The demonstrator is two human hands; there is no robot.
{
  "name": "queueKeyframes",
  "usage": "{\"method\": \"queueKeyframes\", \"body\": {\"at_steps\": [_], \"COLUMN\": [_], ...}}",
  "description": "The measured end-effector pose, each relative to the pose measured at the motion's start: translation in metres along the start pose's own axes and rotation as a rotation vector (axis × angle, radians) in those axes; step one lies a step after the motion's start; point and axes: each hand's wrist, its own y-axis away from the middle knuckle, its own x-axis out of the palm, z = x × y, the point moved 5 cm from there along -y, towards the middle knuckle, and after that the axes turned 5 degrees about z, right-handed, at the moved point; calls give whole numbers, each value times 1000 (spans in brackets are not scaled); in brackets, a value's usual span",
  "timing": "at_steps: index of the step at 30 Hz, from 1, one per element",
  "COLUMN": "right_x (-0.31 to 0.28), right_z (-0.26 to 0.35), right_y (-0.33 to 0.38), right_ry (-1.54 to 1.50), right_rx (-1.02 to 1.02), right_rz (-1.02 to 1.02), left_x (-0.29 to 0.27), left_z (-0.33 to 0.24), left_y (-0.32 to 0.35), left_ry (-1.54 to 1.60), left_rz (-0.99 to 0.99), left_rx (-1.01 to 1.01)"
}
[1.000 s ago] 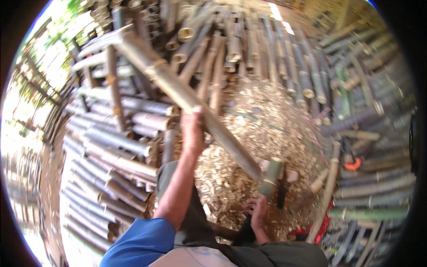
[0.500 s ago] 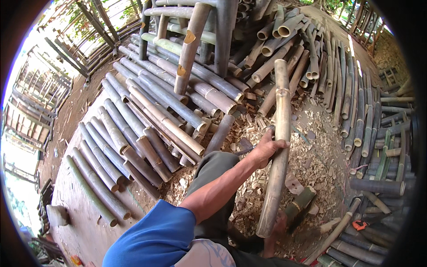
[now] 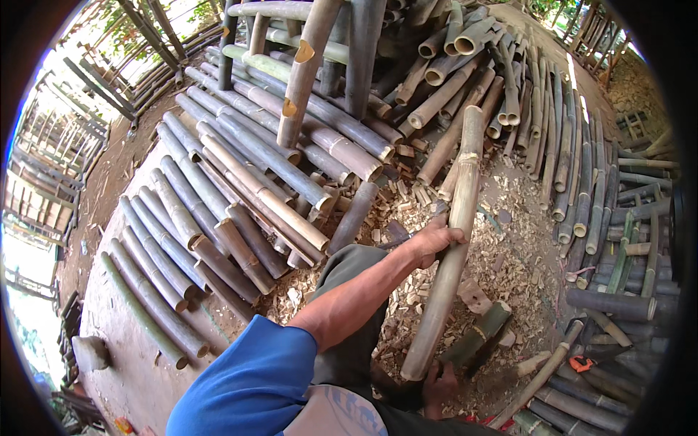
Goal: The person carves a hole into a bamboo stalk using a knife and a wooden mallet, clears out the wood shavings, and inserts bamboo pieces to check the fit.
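My left hand point(image 3: 438, 242) is closed around the middle of a pale bamboo pole point(image 3: 429, 320), which slants from upper right to lower left in front of me. A dark narrow object point(image 3: 396, 241) shows beside my left wrist; its kind is unclear. Low down, my right hand point(image 3: 440, 385) is in shadow near the pole's lower end, its fingers pointing up and partly hard to see. Next to it a short green bamboo length point(image 3: 478, 334) lies on the chips. Whether my right hand touches it, I cannot tell.
Cut bamboo poles point(image 3: 240, 189) lie in rows at left. More are stacked at the back point(image 3: 465, 51) and along the right point(image 3: 589, 167). A bamboo frame point(image 3: 298, 73) stands at the far side. Wood chips point(image 3: 509, 269) cover the ground. An orange object point(image 3: 579, 363) lies at right.
The pole in my left hand has shifted slightly, its lower end moving left and its top tilting right. My right hand now shows more clearly below the pole's end.
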Motion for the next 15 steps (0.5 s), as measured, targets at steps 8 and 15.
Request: {"method": "queueKeyframes", "body": {"at_steps": [8,15], "right_x": [-1,9], "right_z": [7,-10], "right_y": [1,-1], "right_ry": [-35,-114], "right_rx": [-101,-117], "right_rz": [-12,-57], "left_x": [8,30], "left_z": [13,13], "left_y": [-12,1], "left_ry": [29,85], "left_rz": [16,10], "left_rx": [-21,-106]}}
